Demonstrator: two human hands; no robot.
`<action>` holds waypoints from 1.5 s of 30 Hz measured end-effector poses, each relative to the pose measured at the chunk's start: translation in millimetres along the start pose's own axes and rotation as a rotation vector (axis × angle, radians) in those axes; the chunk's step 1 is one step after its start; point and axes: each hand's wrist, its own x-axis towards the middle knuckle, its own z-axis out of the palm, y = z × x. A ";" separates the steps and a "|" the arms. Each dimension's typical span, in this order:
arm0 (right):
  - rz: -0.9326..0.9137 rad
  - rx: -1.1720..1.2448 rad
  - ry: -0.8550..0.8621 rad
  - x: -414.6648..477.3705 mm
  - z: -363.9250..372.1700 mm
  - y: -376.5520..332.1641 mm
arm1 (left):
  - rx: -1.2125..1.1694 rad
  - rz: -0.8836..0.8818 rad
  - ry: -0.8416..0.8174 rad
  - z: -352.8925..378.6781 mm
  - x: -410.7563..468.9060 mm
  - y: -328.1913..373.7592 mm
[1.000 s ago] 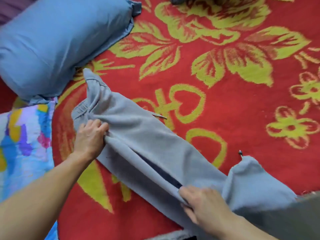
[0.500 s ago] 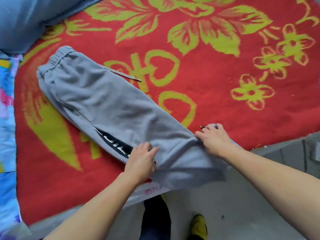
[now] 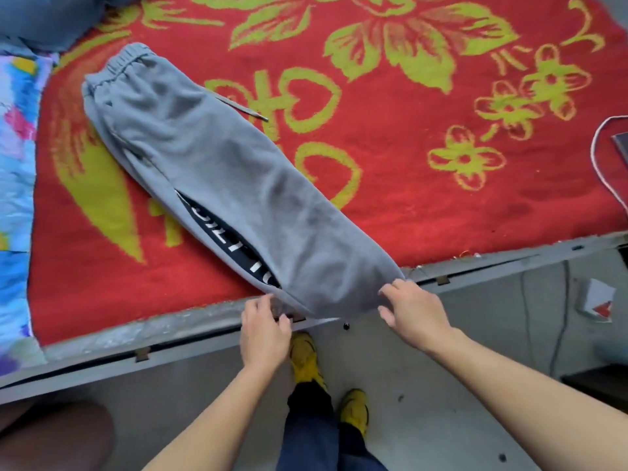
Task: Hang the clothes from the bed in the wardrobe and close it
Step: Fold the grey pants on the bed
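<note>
Grey sweatpants [image 3: 217, 171] lie flat and diagonal on the red flowered blanket [image 3: 424, 205], waistband at the far left, leg ends at the bed's near edge. A black side stripe with white letters shows along the lower seam, and a drawstring sticks out to the right. My left hand [image 3: 265, 331] pinches the leg hem at the bed edge. My right hand [image 3: 414, 314] touches the hem's right corner, its fingers spread. No wardrobe is in view.
A blue pillow [image 3: 40, 22] and a multicoloured cover [image 3: 17, 164] lie at the left. The grey bed frame [image 3: 170, 338] runs across below the blanket. A white cable [image 3: 598, 158] loops at the right. My yellow shoes [image 3: 306, 355] stand on the grey floor beside a paper scrap [image 3: 594, 300].
The sweatpants have been spread flat. Both hands slid down the legs to the hem at the bed's edge, and the view pulled back to show the floor.
</note>
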 end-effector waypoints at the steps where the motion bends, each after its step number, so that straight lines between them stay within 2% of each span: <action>1: 0.018 0.045 0.065 20.1 -5.4 0.1 | -0.134 -0.144 0.047 -2.5 6.6 3.1; 3: 0.051 0.142 0.108 61.2 -16.8 -6.1 | -0.339 -0.341 0.101 -3.3 23.2 9.8; 7: 0.224 0.351 0.013 114.9 -19.8 -24.4 | -0.670 -0.548 0.140 16.7 39.1 33.7; 13: 0.243 0.251 -0.108 108.4 -1.7 -24.5 | -0.873 -0.761 0.138 40.3 37.0 56.7; 17: 0.122 0.176 -0.147 94.6 -3.0 0.8 | -0.745 -0.656 0.169 50.2 31.8 53.8; 22: -0.017 0.388 -0.240 63.6 -1.6 39.9 | -0.624 -0.549 0.253 65.4 -16.4 77.4; 27: -0.239 0.484 -0.101 39.1 -33.0 56.9 | -0.669 -0.562 0.354 70.1 -67.4 103.8; 30: -0.377 0.489 -0.036 39.3 -62.6 58.7 | -0.538 -0.434 0.512 47.0 -79.7 110.9; 34: -0.528 0.488 0.068 62.2 -105.1 26.9 | -0.408 -0.297 0.658 -16.7 -57.8 119.3; 39: -0.462 0.544 0.084 127.4 -159.8 -47.8 | -0.370 -0.287 0.749 -96.9 12.8 109.4; 45: -0.511 0.463 0.100 216.7 -211.7 -136.8 | -0.448 -0.297 0.830 -172.0 105.4 82.9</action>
